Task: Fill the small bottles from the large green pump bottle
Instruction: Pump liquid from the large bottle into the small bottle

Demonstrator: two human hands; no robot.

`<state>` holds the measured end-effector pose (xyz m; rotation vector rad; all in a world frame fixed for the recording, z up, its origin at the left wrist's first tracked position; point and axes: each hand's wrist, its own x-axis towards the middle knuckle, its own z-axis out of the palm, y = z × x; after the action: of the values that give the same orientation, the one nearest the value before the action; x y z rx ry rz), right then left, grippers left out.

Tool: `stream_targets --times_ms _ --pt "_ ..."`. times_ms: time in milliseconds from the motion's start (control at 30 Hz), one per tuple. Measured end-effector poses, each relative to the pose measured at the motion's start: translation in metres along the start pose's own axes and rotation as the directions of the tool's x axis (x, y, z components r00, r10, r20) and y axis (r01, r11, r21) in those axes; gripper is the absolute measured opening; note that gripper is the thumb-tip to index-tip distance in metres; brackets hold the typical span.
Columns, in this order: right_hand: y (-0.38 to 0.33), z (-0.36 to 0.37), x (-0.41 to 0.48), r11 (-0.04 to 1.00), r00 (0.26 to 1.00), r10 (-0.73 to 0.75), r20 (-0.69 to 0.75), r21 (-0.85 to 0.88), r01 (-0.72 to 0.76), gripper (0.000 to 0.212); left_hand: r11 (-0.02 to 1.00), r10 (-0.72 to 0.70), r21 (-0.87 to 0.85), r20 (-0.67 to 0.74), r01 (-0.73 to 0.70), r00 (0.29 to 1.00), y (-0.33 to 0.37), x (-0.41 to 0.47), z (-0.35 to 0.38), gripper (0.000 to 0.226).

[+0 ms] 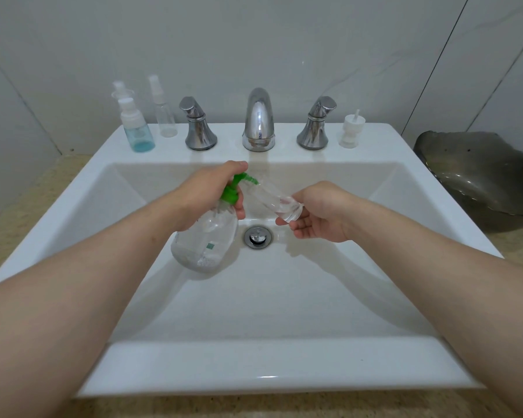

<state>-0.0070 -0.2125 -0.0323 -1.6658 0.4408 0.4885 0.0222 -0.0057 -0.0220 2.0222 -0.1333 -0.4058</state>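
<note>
My left hand (212,191) grips the neck of a large clear bottle (204,239) with a green pump head (236,188), held tilted over the sink basin, a finger lying on top of the pump. The green nozzle points into the mouth of a small clear bottle (272,200), which my right hand (317,212) holds by its base, tilted toward the pump. On the sink's back ledge at the left stand a small blue bottle (138,128) with a white spray cap and a small clear spray bottle (165,111). A loose white spray cap (351,129) stands on the ledge at the right.
The white sink (254,369) has a chrome spout (258,120), two chrome handles (198,125) (314,125) and a drain (257,236) below the hands. A dark grey dish (480,173) sits on the speckled counter at the right. A tiled wall is behind.
</note>
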Motion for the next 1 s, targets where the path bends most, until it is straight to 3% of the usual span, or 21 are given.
stream_targets --times_ms 567,1000 --pt "0.0004 0.0006 0.0002 1.0 1.0 0.0 -0.003 -0.011 0.0 0.028 1.0 0.0 -0.007 -0.041 0.0 0.999 0.0017 0.0018 0.001 0.049" --pt "0.0006 -0.0001 0.0014 1.0 1.0 -0.003 -0.007 -0.014 0.002 0.025 1.0 0.021 0.006 0.003 -0.021 1.0 -0.0004 0.0005 0.0006 0.065"
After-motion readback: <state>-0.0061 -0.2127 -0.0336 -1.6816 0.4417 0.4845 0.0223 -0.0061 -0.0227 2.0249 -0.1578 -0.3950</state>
